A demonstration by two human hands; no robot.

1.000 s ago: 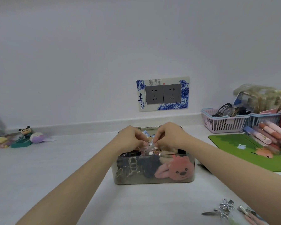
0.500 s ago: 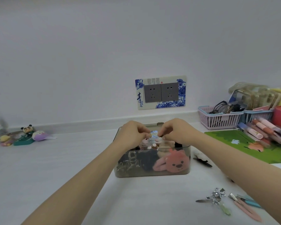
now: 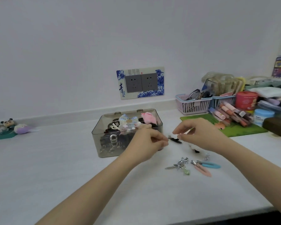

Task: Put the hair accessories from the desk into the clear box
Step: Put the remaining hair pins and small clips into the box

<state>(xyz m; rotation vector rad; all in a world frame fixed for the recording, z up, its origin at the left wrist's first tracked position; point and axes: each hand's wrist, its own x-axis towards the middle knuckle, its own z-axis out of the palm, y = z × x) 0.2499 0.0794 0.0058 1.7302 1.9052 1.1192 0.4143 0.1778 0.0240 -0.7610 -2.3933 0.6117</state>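
The clear box [image 3: 104, 144] stands mid-desk, lid off, holding a blue-white bow [image 3: 127, 121], a pink plush piece [image 3: 148, 118] and dark clips. Just right of it a black hair clip [image 3: 175, 140] lies on the desk. My left hand [image 3: 146, 143] has its fingers curled, the tips beside the clip's left end. My right hand [image 3: 199, 133] hovers over the clip with thumb and forefinger slightly apart. Nearer me lie a fluffy white-black piece [image 3: 193, 147], a silver bow clip [image 3: 179, 165], a pink clip [image 3: 202, 171] and a blue clip [image 3: 209, 164].
At the back right stand a pink basket [image 3: 193, 106] with glasses, a green mat [image 3: 243, 130] with several pens, and a red tin [image 3: 246, 100]. Small figurines [image 3: 8, 129] sit at the far left. A wall socket [image 3: 140, 82] is behind the box.
Both hands have left the top of the box, where the bow now lies, and moved right and down to the black clip. The view has shifted right.
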